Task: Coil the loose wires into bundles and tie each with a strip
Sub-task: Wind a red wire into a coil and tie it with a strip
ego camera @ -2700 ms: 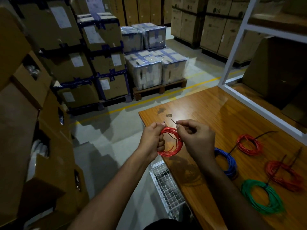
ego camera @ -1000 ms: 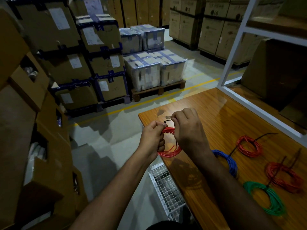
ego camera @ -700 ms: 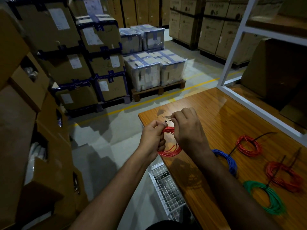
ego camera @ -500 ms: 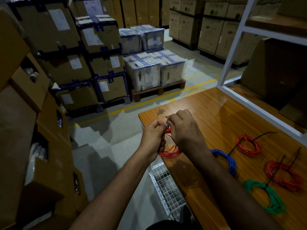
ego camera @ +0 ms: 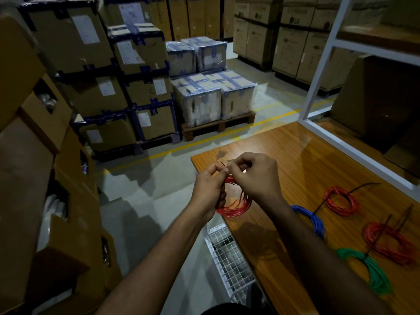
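Observation:
A red wire coil point(ego camera: 235, 206) hangs in the air over the left edge of the wooden table point(ego camera: 302, 160). My left hand point(ego camera: 208, 189) grips the coil's left side with curled fingers. My right hand point(ego camera: 259, 176) is just to its right, its fingertips pinching a thin black strip point(ego camera: 223, 164) at the top of the coil. Both thumbs meet above the red loops. Most of the strip is hidden by my fingers.
On the table to the right lie tied bundles: a blue one point(ego camera: 311, 220), two red ones point(ego camera: 341, 201) point(ego camera: 391, 243) and a green one point(ego camera: 368, 269). A white shelf frame point(ego camera: 318, 71) stands behind. A wire basket point(ego camera: 229, 258) sits below the table edge. Stacked cartons point(ego camera: 95, 71) fill the left.
My right hand has moved left and up from the coil's right side to its top, closing against my left hand. The strip's free end now sticks out shorter.

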`<state>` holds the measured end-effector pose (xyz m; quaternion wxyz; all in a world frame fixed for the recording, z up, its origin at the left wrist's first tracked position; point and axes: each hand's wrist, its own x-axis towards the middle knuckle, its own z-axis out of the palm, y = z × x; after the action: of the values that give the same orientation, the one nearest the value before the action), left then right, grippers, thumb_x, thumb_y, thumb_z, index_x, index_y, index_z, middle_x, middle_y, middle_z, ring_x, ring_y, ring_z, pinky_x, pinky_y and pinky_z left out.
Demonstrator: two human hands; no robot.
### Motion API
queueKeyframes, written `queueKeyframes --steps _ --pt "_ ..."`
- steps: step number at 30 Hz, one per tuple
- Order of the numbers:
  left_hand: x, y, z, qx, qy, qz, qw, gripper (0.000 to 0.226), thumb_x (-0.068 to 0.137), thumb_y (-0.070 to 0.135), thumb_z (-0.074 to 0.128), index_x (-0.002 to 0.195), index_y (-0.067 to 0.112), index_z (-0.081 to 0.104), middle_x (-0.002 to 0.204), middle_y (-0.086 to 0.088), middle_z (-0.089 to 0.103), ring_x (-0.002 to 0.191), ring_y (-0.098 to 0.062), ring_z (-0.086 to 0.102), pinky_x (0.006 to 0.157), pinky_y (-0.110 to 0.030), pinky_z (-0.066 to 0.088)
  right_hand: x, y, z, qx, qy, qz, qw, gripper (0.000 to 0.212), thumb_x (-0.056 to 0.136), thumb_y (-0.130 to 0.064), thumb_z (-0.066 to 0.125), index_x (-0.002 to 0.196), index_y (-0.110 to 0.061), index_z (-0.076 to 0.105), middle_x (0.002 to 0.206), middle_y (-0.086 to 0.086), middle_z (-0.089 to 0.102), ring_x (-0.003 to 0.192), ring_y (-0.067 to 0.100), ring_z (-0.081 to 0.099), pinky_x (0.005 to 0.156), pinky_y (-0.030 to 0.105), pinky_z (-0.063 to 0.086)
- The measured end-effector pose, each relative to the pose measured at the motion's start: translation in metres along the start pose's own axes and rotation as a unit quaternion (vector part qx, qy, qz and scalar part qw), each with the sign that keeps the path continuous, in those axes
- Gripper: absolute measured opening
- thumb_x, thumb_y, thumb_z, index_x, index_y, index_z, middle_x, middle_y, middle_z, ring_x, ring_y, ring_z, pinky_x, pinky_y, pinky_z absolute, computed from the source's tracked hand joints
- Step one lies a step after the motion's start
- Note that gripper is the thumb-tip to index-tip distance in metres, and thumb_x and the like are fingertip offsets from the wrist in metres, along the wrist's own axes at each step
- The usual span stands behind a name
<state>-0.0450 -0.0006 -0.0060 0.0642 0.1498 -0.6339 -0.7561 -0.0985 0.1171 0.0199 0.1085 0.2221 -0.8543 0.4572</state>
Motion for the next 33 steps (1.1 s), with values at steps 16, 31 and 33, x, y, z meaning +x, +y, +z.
queueKeyframes --steps 16,31,33 --pt "-0.006 0.003 -0.003 -0.033 -0.041 -0.005 0.999 0.013 0.104 0.021 0.049 0.101 0.011 0.056 0.056 -0.005 0.024 0.043 -0.015 0.017 0.046 -0.029 0.013 0.054 0.018 0.006 0.243 -0.116 0.352 0.896 0.029 0.092 -0.03 0.067 0.088 -0.002 0.073 0.07 0.003 0.059 0.048 0.009 0.037 0.04 0.021 0.024" --pt "-0.007 0.007 -0.007 -0.026 -0.024 0.013 0.999 0.017 0.105 0.022 0.045 0.094 0.015 0.056 0.056 -0.004 0.024 0.041 -0.014 0.019 0.042 -0.023 0.018 0.048 0.005 0.004 0.241 -0.206 0.233 0.919 0.011 0.09 -0.015 0.069 0.082 -0.01 0.067 0.065 -0.001 0.057 0.053 0.008 0.041 0.048 0.024 0.028" --pt "-0.008 0.009 -0.004 -0.059 -0.033 0.009 0.998 0.026 0.107 0.022 0.04 0.085 0.019 0.054 0.054 -0.002 0.023 0.041 -0.012 0.018 0.042 -0.023 0.015 0.048 0.005 0.01 0.242 -0.159 0.215 0.933 0.013 0.093 -0.013 0.065 0.082 -0.008 0.063 0.063 0.0 0.054 0.054 0.01 0.044 0.051 0.026 0.032"
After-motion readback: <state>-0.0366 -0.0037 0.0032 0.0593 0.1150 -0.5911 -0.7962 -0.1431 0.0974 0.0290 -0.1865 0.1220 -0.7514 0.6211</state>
